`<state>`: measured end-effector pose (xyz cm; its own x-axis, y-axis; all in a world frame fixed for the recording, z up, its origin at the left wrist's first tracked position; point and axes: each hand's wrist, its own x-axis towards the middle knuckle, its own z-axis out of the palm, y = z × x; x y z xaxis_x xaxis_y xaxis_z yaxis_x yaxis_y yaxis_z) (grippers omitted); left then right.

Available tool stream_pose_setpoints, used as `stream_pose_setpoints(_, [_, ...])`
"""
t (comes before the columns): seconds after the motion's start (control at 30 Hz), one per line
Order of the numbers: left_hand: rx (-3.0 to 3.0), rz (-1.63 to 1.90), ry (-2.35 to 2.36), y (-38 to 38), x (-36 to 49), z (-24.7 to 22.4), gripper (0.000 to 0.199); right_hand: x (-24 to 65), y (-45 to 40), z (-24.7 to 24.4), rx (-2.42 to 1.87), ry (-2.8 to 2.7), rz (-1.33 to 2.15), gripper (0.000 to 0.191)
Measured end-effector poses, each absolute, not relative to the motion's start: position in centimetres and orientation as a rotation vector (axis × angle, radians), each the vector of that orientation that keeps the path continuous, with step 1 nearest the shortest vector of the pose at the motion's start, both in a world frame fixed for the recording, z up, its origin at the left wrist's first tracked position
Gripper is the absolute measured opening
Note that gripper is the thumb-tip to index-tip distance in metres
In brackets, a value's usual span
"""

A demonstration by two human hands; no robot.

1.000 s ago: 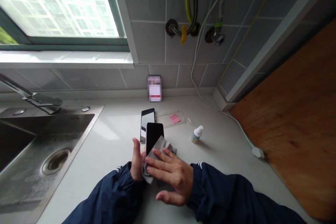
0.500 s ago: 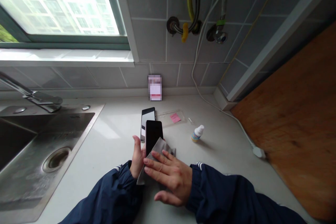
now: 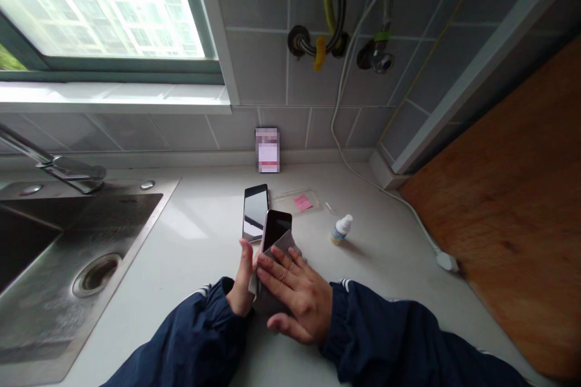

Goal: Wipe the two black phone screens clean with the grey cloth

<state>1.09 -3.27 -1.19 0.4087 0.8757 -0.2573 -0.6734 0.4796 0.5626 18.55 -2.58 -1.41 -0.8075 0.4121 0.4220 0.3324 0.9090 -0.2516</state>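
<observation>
**Smartphone (image 3: pixel 275 228) wrapped in a grey cloth between both hands**

The smartphone is held above the white countertop (image 3: pixel 195 242), near the middle of the view, its dark screen facing up and its far end tilted away from the person. A rose-toned edge shows along its rim. The grey cloth (image 3: pixel 285 245) covers its near half. The left hand (image 3: pixel 239 281) is partly closed, with its fingers upright against the phone's left edge and the cloth bunched beneath them. The right hand (image 3: pixel 296 296) lies over the cloth with its fingers spread and pressing on the phone's face, while its thumb sits lower, apart from the fingers.

Just beyond, to the left, a second phone (image 3: pixel 255 213) lies with its glossy screen up. Farther right are a clear plastic sleeve (image 3: pixel 290 201) holding a pink note (image 3: pixel 302 202), and a small dropper bottle (image 3: pixel 341 230) standing upright. A blurred card (image 3: pixel 267 150) leans against the tiled wall (image 3: pixel 254 66). A steel sink (image 3: pixel 77 242) lies to the left, a wooden board (image 3: pixel 499 211) to the right.
</observation>
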Motion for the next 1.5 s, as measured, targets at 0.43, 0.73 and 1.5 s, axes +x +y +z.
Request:
stream_pose_setpoints(0.43, [1.057,1.062,0.964,-4.4,1.3,-3.3,0.064,18.3,-2.4,-2.2,-0.789,-2.274,0.138,0.068])
stream_pose_setpoints(0.73, [0.947,1.142,0.876,-3.5,1.7,-1.7,0.058,18.3,-1.8,-2.1,-0.922,-2.208,0.158,0.063])
stream_pose_setpoints(1.5, [0.109,1.141,0.795,-1.8,1.6,0.1,0.054,18.9,-1.2,-1.3,-0.538,-2.461,0.286,0.058])
